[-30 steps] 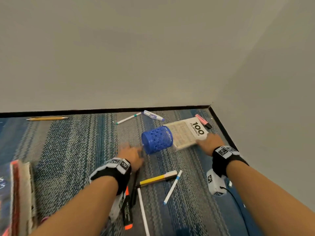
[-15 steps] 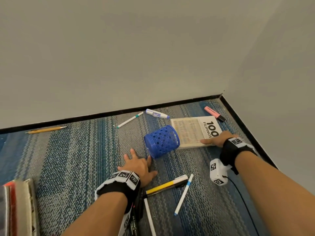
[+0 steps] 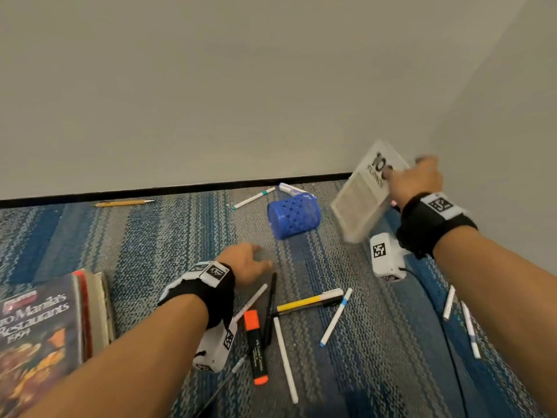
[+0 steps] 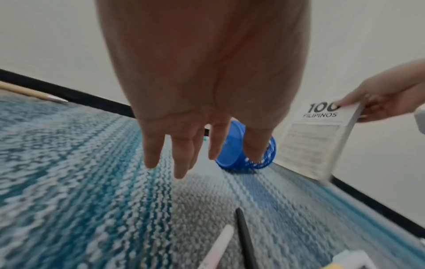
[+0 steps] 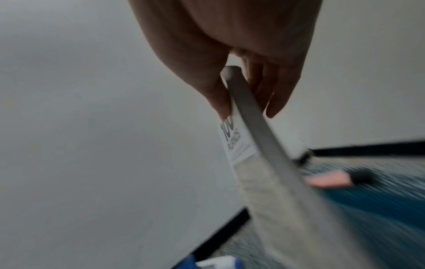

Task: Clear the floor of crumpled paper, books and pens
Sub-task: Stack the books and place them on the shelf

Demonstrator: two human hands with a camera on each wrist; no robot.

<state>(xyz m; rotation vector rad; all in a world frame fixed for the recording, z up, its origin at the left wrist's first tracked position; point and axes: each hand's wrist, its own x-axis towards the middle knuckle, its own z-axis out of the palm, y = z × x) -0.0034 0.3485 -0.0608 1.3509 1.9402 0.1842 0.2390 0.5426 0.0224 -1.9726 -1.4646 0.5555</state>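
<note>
My right hand grips the white "100 Filipinos" book by its upper corner and holds it tilted above the carpet near the room's corner. The thumb lies on the cover and the fingers behind it, as the right wrist view shows on the book. My left hand hovers just over the carpet with straight, spread fingers and holds nothing. Several pens and markers lie scattered right of the left wrist, among them an orange highlighter. A blue mesh pen cup lies on its side.
A restaurant guide book lies at the near left on other books. A pencil and two pens lie by the black baseboard. A pink highlighter sits near the corner. Two white pens lie at the right. Walls close in behind and right.
The right hand has lifted the white book off the carpet and tilted it upright. The left hand has pulled back from the blue cup toward me.
</note>
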